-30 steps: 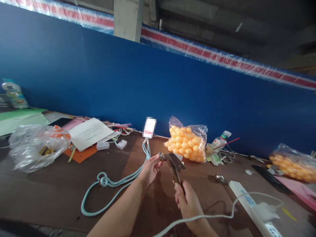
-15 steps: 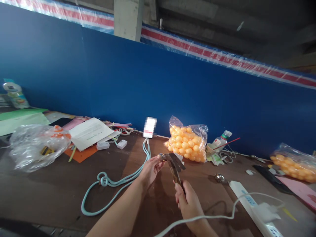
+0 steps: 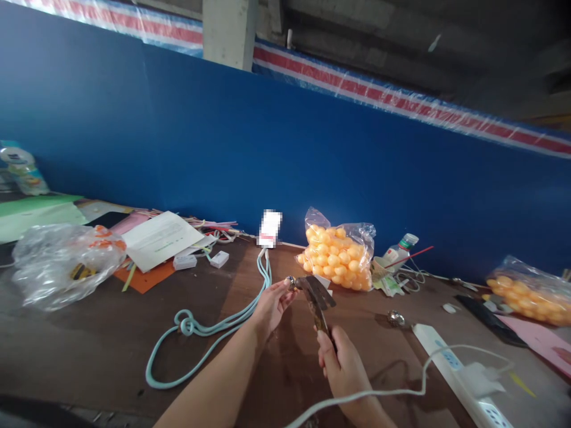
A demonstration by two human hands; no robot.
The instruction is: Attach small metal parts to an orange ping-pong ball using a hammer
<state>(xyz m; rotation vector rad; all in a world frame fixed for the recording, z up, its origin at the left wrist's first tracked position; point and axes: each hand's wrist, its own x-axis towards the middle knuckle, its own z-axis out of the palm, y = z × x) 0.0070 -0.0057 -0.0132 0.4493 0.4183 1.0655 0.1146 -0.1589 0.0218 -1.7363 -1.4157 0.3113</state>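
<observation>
My right hand (image 3: pixel 345 362) is wrapped round the handle of a worn claw hammer (image 3: pixel 317 297), its dark head tilted up and its claw pointing right. With thumb and fingertips my left hand (image 3: pixel 270 309) pinches a small shiny metal piece (image 3: pixel 291 283), too small to make out its kind. The hammer's face is right beside that piece; whether they touch I cannot tell. A similar shiny metal piece (image 3: pixel 396 318) lies on the brown table (image 3: pixel 285 380) to the right.
A light blue lanyard (image 3: pixel 214 329) leads to a blurred card (image 3: pixel 269 229). Behind stands a bag of orange balls (image 3: pixel 336 257). A white cable (image 3: pixel 361 393) crosses over my right forearm from a power strip (image 3: pixel 450 362). Papers (image 3: pixel 163 241) and a plastic bag (image 3: pixel 62 267) lie left.
The hammer head has shifted slightly right, leaving a little more of the metal piece showing. Both hands keep their hold; the view has moved slightly.
</observation>
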